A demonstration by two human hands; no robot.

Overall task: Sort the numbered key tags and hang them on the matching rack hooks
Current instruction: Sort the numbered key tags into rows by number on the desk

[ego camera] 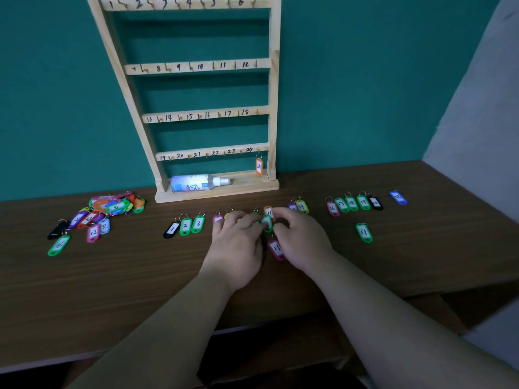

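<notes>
Fingers (259,222) of both hands pinch a green tag (267,222), seemingly upright lengthwise, on the tabletop (140,276) before the wooden rack (273,88); neighbouring tags crowd it, pink tag 11 (277,249) just nearer.

A pale wooden rack (273,88) stands upright against the wall, four rails of hooks hand-numbered 1 to 24; only the orange tag 24 (259,166) hangs, on the last hook of the bottom rail. Flat on the tabletop (421,262) lie a black tag 1 (171,229) with green tags 2 (185,226) and 3 (198,224) in a row, a run of tags 16 to 20 (354,203) at right, a blue tag (398,197) beyond them, a lone green 17 (364,233), a pink 11 (277,249), and an unsorted heap (112,206) at left.
</notes>
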